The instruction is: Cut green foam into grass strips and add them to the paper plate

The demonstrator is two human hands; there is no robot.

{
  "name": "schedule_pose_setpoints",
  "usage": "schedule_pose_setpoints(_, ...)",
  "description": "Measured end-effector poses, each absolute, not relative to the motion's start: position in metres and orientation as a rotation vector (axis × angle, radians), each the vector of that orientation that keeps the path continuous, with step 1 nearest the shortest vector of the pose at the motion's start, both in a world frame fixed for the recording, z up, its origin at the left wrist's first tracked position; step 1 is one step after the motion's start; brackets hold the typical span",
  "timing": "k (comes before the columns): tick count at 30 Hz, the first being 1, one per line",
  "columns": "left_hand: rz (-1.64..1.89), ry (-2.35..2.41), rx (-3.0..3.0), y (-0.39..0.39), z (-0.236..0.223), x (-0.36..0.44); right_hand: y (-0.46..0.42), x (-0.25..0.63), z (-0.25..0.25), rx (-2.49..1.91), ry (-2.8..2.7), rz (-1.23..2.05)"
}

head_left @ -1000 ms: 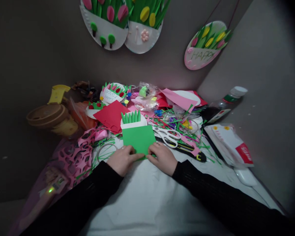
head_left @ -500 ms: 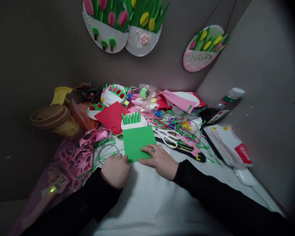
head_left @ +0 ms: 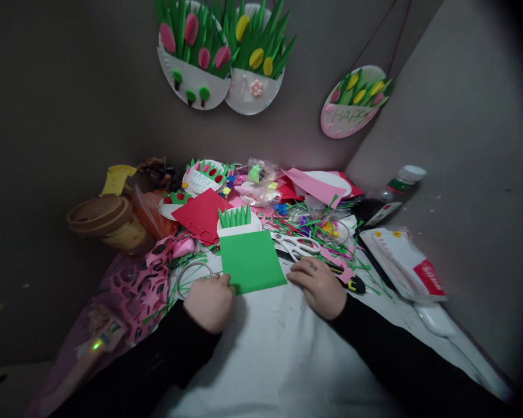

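A green craft sheet (head_left: 253, 262) lies on the white-covered table in front of me. My left hand (head_left: 210, 302) is closed at its lower left corner, fingers curled against the edge; what lies under them is hidden. To the sheet's right, my right hand (head_left: 320, 287) rests with fingers stretched out, just off the right corner, holding nothing. White-handled scissors (head_left: 298, 247) and a black-and-yellow box cutter (head_left: 355, 284) lie beside and beyond that hand. Past the sheet's far edge is a white paper plate piece (head_left: 239, 229) with green paper grass (head_left: 234, 216).
Pink cut-out scraps (head_left: 135, 290) and a clear ring (head_left: 187, 273) lie left, near a brown-lidded cup (head_left: 107, 220). Behind are red sheets (head_left: 203, 216) and bagged craft pieces. A bottle (head_left: 396, 194) and white-red packet (head_left: 403, 264) stand right. Decorated plates (head_left: 255, 93) hang on the wall.
My right hand has slid right, off the green sheet, onto the table beside it. My left hand stays at the lower left corner. The view has tilted up slightly.
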State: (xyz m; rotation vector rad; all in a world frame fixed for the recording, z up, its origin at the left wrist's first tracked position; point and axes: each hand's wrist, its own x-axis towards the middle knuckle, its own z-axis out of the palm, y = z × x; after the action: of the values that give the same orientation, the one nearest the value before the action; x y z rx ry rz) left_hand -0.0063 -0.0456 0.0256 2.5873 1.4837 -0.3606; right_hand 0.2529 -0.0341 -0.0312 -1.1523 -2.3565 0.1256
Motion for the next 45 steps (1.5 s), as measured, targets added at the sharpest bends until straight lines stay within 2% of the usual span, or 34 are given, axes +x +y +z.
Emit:
schedule_pose_setpoints(7,-0.209,1.364,2.701,-0.040,0.004,-0.001,-0.021,0.266,-0.030,-1.326,-1.794,0.500)
schedule_pose_setpoints(11,-0.250,1.432,2.609,-0.040,-0.001,-0.004,-0.024,0.261,-0.031,-1.298,-1.872,0.636)
schedule_pose_setpoints(15,-0.341,1.553,2.550,-0.036,0.002,-0.007,-0.024,0.257,-0.030,-1.323,-2.152,0.455)
schedule_pose_setpoints(20,-0.367,1.545,2.567,-0.033,0.002,-0.008,-0.014,0.269,-0.029,-1.510,-2.206,0.150)
schedule_pose_setpoints(27,-0.254,1.465,2.569,-0.034,-0.002,-0.006,-0.013,0.276,-0.018,-1.841,-2.354,0.023)
schedule_pose_setpoints(31,-0.252,1.398,2.603,-0.036,-0.002,-0.007,-0.013,0.278,-0.018,-1.981,-2.350,0.080)
schedule_pose_setpoints(33,-0.289,1.390,2.580,-0.036,0.000,-0.009,-0.013,0.280,-0.017,-1.910,-2.343,0.173)
schedule_pose_setpoints(37,-0.339,1.405,2.560,-0.035,0.004,-0.012,-0.018,0.279,-0.017,-1.503,-2.340,0.374)
schedule_pose_setpoints(39,-0.313,1.390,2.611,-0.034,0.004,-0.013,-0.021,0.276,-0.018,-1.369,-2.359,0.369)
schedule_pose_setpoints(45,-0.367,1.273,2.718,-0.033,0.000,-0.010,-0.024,0.273,-0.020,-1.381,-2.496,0.228)
